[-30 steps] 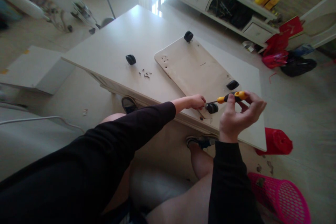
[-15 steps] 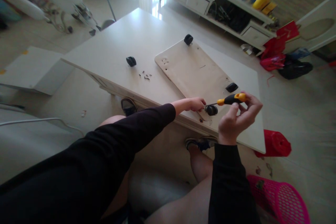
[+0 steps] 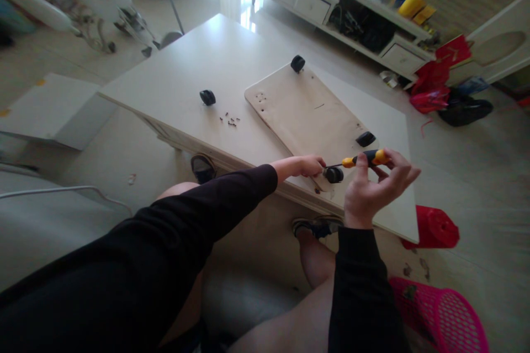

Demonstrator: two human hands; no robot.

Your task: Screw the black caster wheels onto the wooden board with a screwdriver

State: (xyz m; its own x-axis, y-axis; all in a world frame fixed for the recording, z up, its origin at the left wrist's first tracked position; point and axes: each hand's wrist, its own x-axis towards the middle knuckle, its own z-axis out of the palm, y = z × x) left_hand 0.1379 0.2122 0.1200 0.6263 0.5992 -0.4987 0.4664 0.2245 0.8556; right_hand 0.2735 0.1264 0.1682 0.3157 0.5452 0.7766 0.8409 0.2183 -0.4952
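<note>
My right hand (image 3: 372,193) holds a yellow-and-black screwdriver (image 3: 370,158) by its handle, thumb and fingertips on the grip. The shaft points left toward the base of a black caster wheel (image 3: 334,175) at the near corner of a pale wooden board (image 3: 308,113). At the screwdriver's tip, my left hand (image 3: 310,165) is closed in a pinch; what lies between its fingertips is hidden. Other casters, one at the far corner (image 3: 297,63) and one at the right corner (image 3: 365,139), stand on the board. A loose caster (image 3: 207,97) and several small screws (image 3: 231,120) lie to the left.
The board rests on a white table (image 3: 174,71). Beside the table's right end are a red container (image 3: 436,226) and a pink mesh basket (image 3: 459,314). A cluttered white cabinet (image 3: 314,5) stands behind, and a white box (image 3: 62,110) is at the left.
My right hand's fingers have shifted and spread along the screwdriver handle, and the handle has turned. My left hand stays in place by the caster.
</note>
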